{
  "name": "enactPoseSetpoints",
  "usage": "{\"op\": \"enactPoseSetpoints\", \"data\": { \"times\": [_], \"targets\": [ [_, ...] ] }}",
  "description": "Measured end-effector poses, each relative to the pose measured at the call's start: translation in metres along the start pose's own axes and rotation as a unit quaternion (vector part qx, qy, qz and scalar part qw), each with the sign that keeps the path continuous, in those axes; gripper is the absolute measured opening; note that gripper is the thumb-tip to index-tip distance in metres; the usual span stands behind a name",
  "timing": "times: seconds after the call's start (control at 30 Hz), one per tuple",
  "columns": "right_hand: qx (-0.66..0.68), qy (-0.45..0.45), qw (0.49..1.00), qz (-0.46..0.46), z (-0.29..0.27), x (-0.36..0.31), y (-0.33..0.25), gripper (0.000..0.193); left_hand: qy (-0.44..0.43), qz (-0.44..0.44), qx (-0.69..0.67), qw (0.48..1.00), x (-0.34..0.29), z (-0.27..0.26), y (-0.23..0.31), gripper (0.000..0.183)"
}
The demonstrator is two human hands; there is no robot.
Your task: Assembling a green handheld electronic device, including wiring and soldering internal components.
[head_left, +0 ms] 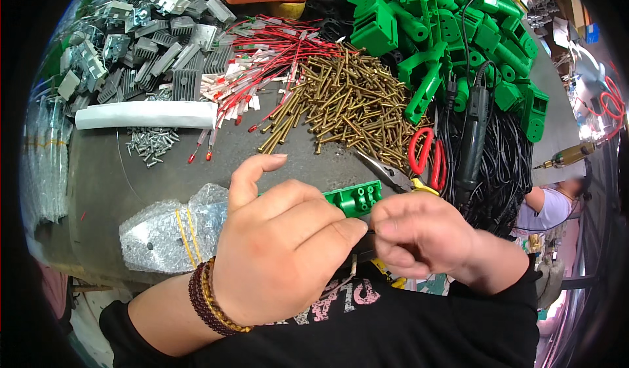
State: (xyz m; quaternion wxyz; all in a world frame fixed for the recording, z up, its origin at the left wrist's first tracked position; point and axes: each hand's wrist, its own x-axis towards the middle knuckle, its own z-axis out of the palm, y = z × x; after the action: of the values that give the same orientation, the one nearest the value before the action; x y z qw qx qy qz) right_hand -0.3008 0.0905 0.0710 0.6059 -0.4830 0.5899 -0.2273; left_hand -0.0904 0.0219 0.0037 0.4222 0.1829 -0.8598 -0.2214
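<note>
Both hands meet at lower centre, the left hand (282, 250) wrapped around one green plastic part (357, 197) while the right hand (419, 237) pinches at its end, so assembly looks underway, brass screws (347, 99) heaped unused above.

A bare strip of dark grey worktop (164, 171) lies open just beyond the hands, between a clear bag of metal parts (173, 230) and a heap of long brass screws (347, 102). Farther back, a white tube (145, 114), small silver screws (151, 142), red-tipped wires (255, 66) and grey finned heat sinks (157, 47) block passage. Red-handled scissors (427, 155), black cables (498, 152) and green plastic housings (458, 34) crowd the right.
</note>
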Motion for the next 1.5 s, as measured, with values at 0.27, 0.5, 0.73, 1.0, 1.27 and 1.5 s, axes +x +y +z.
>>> {"op": "enactPoseSetpoints", "data": {
  "times": [0.27,0.5,0.73,1.0,1.27,1.5],
  "targets": [
    [0.105,-0.012,0.993,-0.049,-0.004,0.007,0.008,0.023,0.000,-0.015,-0.009,1.000,0.000,0.000,0.000,0.021],
    [0.284,-0.041,0.951,0.118,-0.011,0.005,0.001,0.032,-0.011,-0.005,0.010,1.000,-0.001,-0.002,0.003,0.020],
    [-0.430,-0.030,0.869,-0.243,-0.042,-0.021,0.008,0.032,-0.015,-0.034,-0.019,0.999,0.005,-0.003,0.001,0.017],
    [-0.426,0.112,0.800,-0.407,-0.008,0.021,0.015,0.028,-0.015,-0.024,-0.026,0.999,0.003,-0.003,0.001,0.018],
    [-0.312,0.020,0.894,-0.320,-0.021,0.031,-0.008,0.031,0.008,-0.038,-0.046,0.998,-0.002,0.001,0.001,0.019],
    [-0.575,0.157,0.764,-0.245,0.006,0.161,-0.047,0.023,-0.003,-0.042,-0.070,0.997,-0.002,-0.007,-0.003,0.023]
  ]
}}
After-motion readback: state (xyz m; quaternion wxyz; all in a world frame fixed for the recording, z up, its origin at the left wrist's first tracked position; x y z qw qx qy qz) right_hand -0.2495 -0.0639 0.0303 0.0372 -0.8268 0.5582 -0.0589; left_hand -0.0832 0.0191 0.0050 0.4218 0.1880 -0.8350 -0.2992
